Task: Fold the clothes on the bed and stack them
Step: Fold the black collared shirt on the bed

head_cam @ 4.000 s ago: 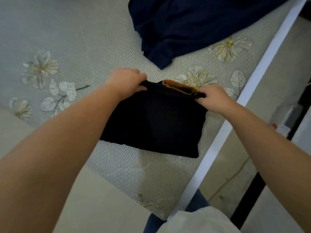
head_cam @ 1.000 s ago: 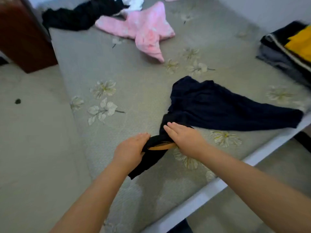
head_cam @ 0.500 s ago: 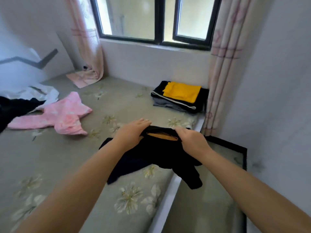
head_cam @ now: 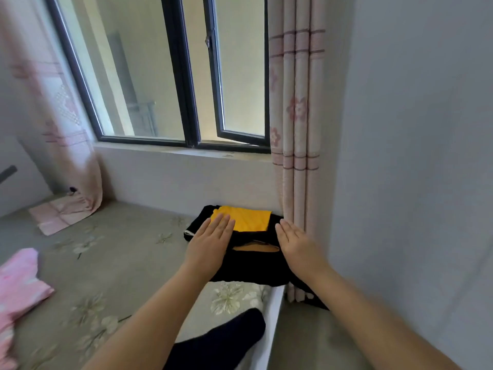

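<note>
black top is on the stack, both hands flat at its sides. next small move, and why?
Probably lift both hands away and turn to the dark garment near the bed edge. The left hand and right hand lie open and flat beside the folded black top, which sits on the stack over the yellow piece; other clothes remain unfolded.

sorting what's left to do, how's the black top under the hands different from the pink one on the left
The black top is folded into a compact block on the stack by the curtain; the pink top lies spread out and unfolded at the bed's left edge. Both flat hands, left and right, rest on the black top; nothing touches the pink top. Both are on the bed.
</note>
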